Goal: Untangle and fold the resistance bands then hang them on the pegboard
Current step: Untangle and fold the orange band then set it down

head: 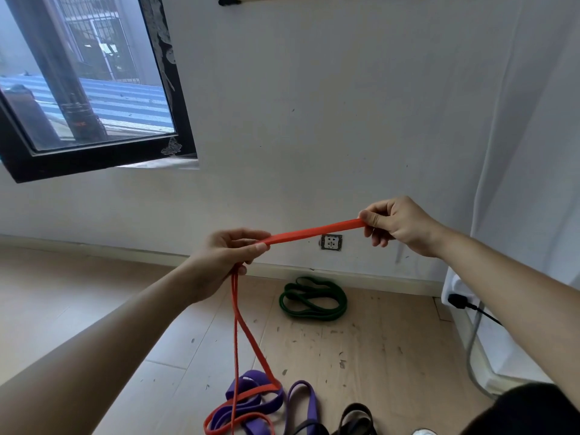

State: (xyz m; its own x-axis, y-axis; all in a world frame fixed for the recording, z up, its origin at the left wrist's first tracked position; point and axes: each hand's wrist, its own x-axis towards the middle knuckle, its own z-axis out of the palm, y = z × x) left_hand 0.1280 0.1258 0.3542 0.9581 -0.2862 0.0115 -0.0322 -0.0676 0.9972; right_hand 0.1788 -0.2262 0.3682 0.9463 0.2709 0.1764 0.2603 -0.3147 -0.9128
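Early stage: left hand (226,255) and right hand (398,226) pinch a taut span of orange band (314,231), its tail still looped through the purple band (251,400) on the floor (green band (314,299) lies apart), nothing hung.

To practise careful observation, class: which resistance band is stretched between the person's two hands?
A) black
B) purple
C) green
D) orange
D: the orange band runs from the left hand to the right hand, each pinching it, while the green band lies untouched on the floor.
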